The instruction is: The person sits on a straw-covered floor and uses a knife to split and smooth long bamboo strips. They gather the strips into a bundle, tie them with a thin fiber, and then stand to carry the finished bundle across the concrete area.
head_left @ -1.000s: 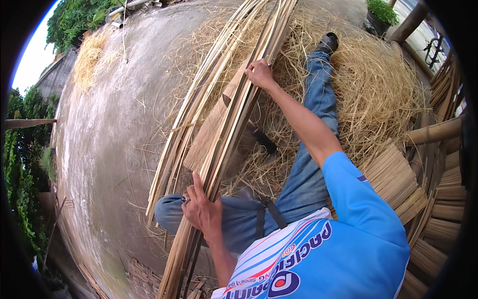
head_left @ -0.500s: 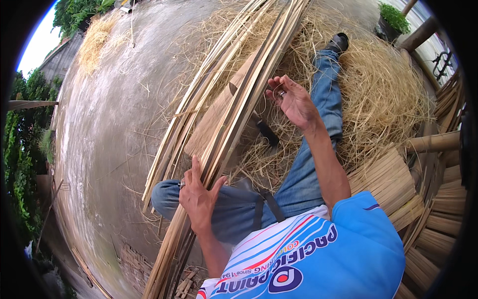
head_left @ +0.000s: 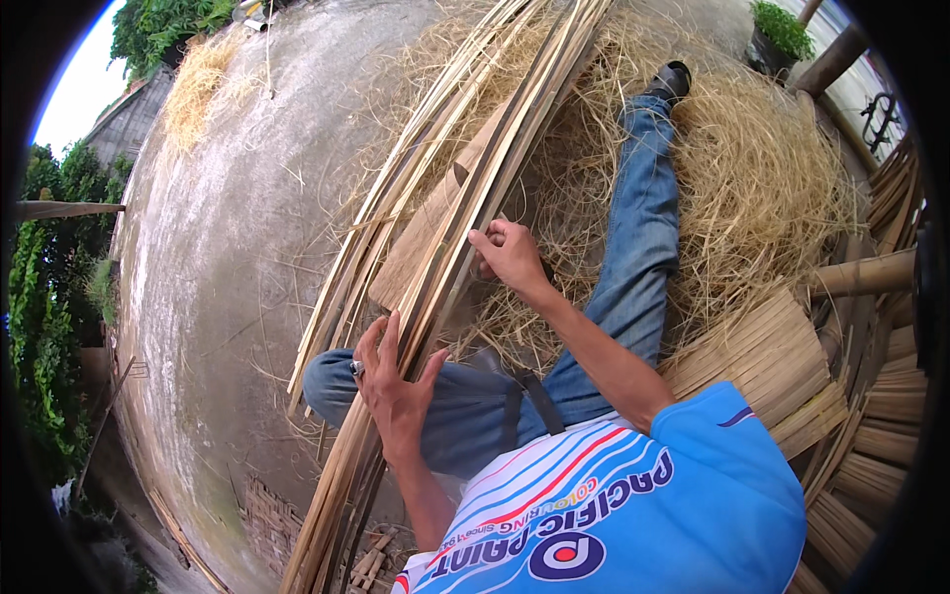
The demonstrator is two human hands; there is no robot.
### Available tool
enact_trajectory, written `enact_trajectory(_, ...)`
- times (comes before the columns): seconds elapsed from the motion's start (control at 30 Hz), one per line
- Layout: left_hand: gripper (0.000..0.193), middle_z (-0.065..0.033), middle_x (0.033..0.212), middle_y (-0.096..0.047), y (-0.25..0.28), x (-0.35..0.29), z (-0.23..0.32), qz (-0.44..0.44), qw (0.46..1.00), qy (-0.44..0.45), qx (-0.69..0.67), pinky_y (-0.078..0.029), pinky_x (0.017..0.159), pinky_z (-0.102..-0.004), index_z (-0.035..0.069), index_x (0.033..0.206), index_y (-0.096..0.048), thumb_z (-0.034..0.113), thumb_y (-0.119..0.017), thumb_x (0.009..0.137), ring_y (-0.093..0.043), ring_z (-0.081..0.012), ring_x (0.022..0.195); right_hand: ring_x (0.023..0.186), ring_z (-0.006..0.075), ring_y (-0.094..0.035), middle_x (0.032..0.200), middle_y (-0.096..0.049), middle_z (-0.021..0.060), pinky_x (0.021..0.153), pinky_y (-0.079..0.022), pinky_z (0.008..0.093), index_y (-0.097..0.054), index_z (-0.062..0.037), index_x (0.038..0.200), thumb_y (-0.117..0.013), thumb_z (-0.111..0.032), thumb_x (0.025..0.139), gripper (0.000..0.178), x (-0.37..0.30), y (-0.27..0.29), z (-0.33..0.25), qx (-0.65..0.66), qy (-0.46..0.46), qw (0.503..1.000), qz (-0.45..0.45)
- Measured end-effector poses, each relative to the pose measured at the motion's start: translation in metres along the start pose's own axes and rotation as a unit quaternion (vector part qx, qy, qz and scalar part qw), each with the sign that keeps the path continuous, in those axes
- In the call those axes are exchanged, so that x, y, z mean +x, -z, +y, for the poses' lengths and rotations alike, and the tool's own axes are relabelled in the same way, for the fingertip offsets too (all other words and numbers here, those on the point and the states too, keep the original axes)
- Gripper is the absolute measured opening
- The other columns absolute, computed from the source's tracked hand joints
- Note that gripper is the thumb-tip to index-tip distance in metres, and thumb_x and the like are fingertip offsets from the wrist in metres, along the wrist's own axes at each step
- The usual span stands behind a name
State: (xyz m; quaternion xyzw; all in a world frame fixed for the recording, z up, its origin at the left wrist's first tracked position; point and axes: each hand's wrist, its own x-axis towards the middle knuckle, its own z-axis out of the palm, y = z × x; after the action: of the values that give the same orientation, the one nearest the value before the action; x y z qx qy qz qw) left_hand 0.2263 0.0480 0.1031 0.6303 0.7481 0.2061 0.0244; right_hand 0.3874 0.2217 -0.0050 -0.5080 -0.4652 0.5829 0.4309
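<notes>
A long bundle of split bamboo strips (head_left: 465,213) runs slantwise across my bent left leg. My left hand (head_left: 391,401) lies over the bundle near the knee, fingers and thumb spread, a ring on one finger. Farther up, at the bundle's right edge, my right hand (head_left: 510,259) is closed, thumb and fingertips pinching at an outer strip. Some of its fingers are hidden behind its knuckles. A flat, wide brown sheet (head_left: 411,262) sits among the strips, partly covered by them.
Curly bamboo shavings (head_left: 762,178) heap around my outstretched right leg (head_left: 648,188). Flat slat bundles (head_left: 752,356) lie at right, beside a bamboo pole (head_left: 866,275). Concrete ground (head_left: 218,247) spreads to the left, with a smaller shavings pile (head_left: 203,84) and greenery beyond.
My right hand has come down and left from the air to the bundle's edge, its fingers curling closed. My left hand stays on the strips, nearly unmoved.
</notes>
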Motion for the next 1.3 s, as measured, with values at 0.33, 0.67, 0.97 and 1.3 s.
enact_trajectory(0.33, 0.043, -0.0071, 0.109, -0.064, -0.015, -0.06, 0.014, 0.039, 0.998, 0.045, 0.012, -0.047, 0.09, -0.0428, 0.013, 0.124, -0.069, 0.022, -0.081, 0.084, -0.064, -0.0282, 0.104, 0.074, 0.0196, -0.073, 0.089, -0.072, 0.0153, 0.059, -0.061, 0.032, -0.061, 0.0053, 0.105, -0.056, -0.019, 0.1, 0.025, 0.014, 0.015, 0.016, 0.117, 0.001, 0.989, -0.092)
enact_trajectory(0.67, 0.022, -0.0124, 0.084, -0.069, 0.024, -0.032, -0.007, -0.108, 0.983, 0.075, -0.131, -0.049, 0.059, -0.0355, -0.001, 0.109, -0.069, 0.017, -0.057, 0.103, -0.064, -0.0201, 0.065, 0.093, 0.0182, -0.069, 0.104, -0.068, 0.0115, 0.067, -0.063, 0.0334, -0.052, 0.002, 0.126, -0.05, -0.034, 0.107, 0.041, -0.009, -0.002, -0.031, 0.152, -0.091, 0.976, -0.129)
enact_trajectory(0.97, 0.033, -0.0012, 0.067, -0.059, 0.076, 0.006, -0.013, -0.329, 0.783, 0.302, -0.433, -0.036, 0.045, -0.0185, -0.006, 0.107, -0.066, 0.026, -0.054, 0.106, -0.05, -0.0043, 0.051, 0.086, 0.0091, -0.066, 0.098, -0.07, 0.0043, 0.071, -0.058, 0.0265, -0.067, 0.0009, 0.11, -0.062, -0.03, 0.103, 0.032, -0.016, -0.012, -0.025, 0.281, -0.06, 0.952, -0.109)
enact_trajectory(1.3, 0.034, -0.0109, 0.084, -0.071, 0.055, 0.013, 0.0, -0.139, 0.964, 0.146, -0.176, -0.052, 0.061, -0.0336, -0.003, 0.107, -0.07, 0.028, -0.058, 0.104, -0.065, -0.0171, 0.063, 0.075, 0.0071, -0.061, 0.086, -0.07, 0.0037, 0.068, -0.05, 0.0251, -0.071, 0.0039, 0.098, -0.064, -0.022, 0.101, 0.027, 0.029, 0.002, 0.005, 0.218, -0.038, 0.974, -0.053)
